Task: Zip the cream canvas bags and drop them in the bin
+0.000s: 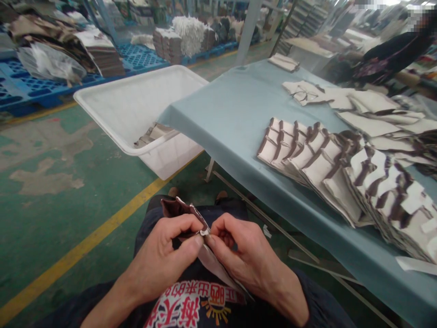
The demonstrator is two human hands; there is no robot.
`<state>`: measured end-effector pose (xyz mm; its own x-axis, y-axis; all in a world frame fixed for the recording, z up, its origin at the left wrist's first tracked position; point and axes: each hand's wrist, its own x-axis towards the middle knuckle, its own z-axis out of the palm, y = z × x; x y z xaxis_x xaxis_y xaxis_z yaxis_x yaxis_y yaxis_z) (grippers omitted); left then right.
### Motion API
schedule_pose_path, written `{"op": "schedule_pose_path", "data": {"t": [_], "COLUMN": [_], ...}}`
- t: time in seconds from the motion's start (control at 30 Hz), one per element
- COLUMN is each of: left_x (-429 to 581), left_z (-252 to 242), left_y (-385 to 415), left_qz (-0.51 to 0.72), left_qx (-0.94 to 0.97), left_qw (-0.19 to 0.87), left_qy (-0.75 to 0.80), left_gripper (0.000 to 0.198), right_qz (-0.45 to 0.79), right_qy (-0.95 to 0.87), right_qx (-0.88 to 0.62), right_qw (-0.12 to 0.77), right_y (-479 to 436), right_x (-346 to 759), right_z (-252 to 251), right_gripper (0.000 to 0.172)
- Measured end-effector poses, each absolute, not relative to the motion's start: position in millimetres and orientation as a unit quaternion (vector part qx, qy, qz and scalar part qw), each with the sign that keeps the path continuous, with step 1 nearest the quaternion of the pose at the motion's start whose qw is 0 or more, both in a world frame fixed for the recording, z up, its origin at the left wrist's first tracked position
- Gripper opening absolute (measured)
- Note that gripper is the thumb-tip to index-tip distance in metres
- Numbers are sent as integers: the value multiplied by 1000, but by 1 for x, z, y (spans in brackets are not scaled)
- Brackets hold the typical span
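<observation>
Between both hands, above my lap, is a brown and white sewn fabric piece (218, 269). My left hand (167, 248) pinches its edge between thumb and forefinger. Right beside it, my right hand (244, 246) grips the same edge, thumb and fingertips pressed together. The piece's brown side sticks out beyond the left fingers, and its pale part hangs down between the hands. The fingertips cover the exact spot being pinched. Rows of overlapping white fabric pieces with brown edging (307, 159) lie on the blue-covered table (218, 109) to my right.
A white plastic tub (164, 159) with a few fabric pieces inside stands by the table's left corner. Glasses (303, 94) rest on cloth pieces at the far side. Blue pallets (136, 61) hold stacked goods. A person in dark clothes (392, 54) is at the upper right.
</observation>
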<state>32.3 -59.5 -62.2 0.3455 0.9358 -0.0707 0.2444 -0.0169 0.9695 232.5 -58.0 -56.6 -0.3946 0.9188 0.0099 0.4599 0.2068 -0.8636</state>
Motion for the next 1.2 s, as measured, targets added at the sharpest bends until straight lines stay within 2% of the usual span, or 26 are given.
{"op": "schedule_pose_path", "data": {"t": [0.2,0.37,0.57,0.77,0.87,0.93,1.07,1.2], "left_x": [31,31,33,28,21,17,17,18], "left_z": [-61,-60,-66,-64,-65,-65,-63,-61], "left_y": [-61,-62,-65,-66,-67,-68,-68,-66], "left_qz": [370,349,340,343,339,330,330,341], "left_qx": [630,667,705,698,716,723,725,731], "left_qw": [499,459,337,391,407,420,425,412], "left_qy": [465,472,523,493,455,439,429,424], "left_gripper": [26,29,26,31,28,26,26,27], "right_qz": [397,384,329,425,386,378,367,283], "right_qy": [-712,-709,-726,-658,-703,-735,-788,-850], "right_qx": [-497,-507,-498,-488,-430,-368,-280,-249], "right_qw": [300,306,342,384,414,426,407,368], "right_y": [-68,-71,-75,-74,-60,-49,-30,-22], "right_x": [222,219,209,206,216,224,232,233], "right_z": [-60,-65,-74,-75,-72,-70,-66,-60], "right_gripper": [17,15,11,11,3,8,12,16]}}
